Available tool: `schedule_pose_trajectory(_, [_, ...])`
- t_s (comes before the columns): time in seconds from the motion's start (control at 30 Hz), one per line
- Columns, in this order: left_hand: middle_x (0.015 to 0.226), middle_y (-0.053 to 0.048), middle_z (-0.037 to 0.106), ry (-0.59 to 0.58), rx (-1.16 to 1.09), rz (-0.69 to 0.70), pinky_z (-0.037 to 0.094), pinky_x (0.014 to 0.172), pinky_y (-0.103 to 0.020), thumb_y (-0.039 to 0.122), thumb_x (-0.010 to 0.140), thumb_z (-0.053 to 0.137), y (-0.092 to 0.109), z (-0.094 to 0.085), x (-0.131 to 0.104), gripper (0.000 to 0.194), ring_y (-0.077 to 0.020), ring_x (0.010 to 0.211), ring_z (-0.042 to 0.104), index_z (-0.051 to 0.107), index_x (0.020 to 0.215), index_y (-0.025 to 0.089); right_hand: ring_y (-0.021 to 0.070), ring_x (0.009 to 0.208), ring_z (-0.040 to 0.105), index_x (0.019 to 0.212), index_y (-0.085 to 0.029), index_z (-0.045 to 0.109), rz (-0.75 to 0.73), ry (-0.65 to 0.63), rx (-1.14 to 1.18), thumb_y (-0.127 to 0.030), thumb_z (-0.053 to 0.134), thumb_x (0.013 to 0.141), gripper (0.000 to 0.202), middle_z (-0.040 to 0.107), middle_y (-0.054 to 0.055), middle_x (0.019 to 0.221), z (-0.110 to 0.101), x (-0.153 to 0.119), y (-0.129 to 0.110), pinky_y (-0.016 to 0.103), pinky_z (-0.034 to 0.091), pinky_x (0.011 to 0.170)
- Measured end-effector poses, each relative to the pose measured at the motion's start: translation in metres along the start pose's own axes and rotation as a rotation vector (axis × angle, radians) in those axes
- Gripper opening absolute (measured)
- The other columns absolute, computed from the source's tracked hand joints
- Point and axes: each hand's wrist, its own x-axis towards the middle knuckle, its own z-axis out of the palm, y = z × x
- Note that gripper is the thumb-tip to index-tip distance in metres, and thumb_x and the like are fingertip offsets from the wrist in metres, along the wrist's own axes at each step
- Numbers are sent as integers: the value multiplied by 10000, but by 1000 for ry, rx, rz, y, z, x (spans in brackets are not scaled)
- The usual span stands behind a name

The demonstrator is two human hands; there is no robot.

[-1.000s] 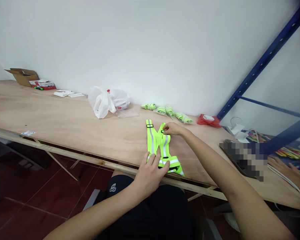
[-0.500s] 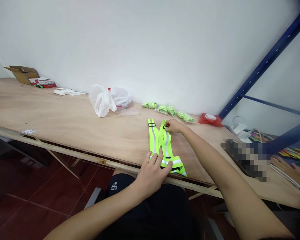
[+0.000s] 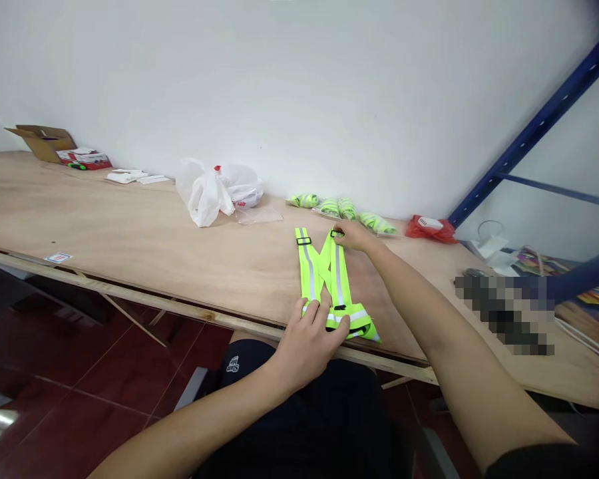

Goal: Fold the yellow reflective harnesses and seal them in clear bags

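A neon yellow-green reflective strap harness (image 3: 338,276) with grey stripes and black buckles lies on the wooden table near its front edge, its straps crossing. My left hand (image 3: 310,342) rests on the lower band, fingers spread over it and pressing it to the table. At the top of the right strap, my right hand (image 3: 350,235) pinches the strap beside its black buckle. The left strap's buckle (image 3: 304,241) lies free, with no hand on it.
Several rolled neon straps in clear bags (image 3: 347,208) lie along the wall, beside a red bag (image 3: 432,229). White plastic bags (image 3: 207,199) stand left of them. A cardboard box (image 3: 44,143) is far left. Another person's hand (image 3: 586,326) shows at the right edge.
My right hand has moved slightly up and away with the strap end. The right strap now lies straighter and more stretched out. My left hand stays on the lower band.
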Motion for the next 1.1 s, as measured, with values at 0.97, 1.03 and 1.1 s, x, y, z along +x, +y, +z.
schedule_pose_trajectory(0.97, [1417,-202,517,-6,-68,12,407,957,-496,312,986,487,2,-4,3,318,-312,1105,567,544,1294,255,195,742,587,779,-197,660,42,-265,-78,-213,693,733,59,692,55,816,-33,-15,-21,273,337,597])
schedule_pose_trajectory(1.03, [1431,-205,501,-11,-78,20,413,950,-491,306,974,508,2,-6,3,324,-309,1096,570,540,1292,257,197,748,586,808,-200,664,37,-254,-114,-229,667,761,56,697,61,843,-31,-14,-20,275,328,601])
schedule_pose_trajectory(1.1, [1425,-206,502,-25,-87,32,420,939,-482,303,966,520,1,-7,3,331,-306,1088,572,535,1294,257,192,741,583,826,-200,664,37,-251,-137,-230,655,771,63,699,61,856,-28,-12,-17,273,323,595])
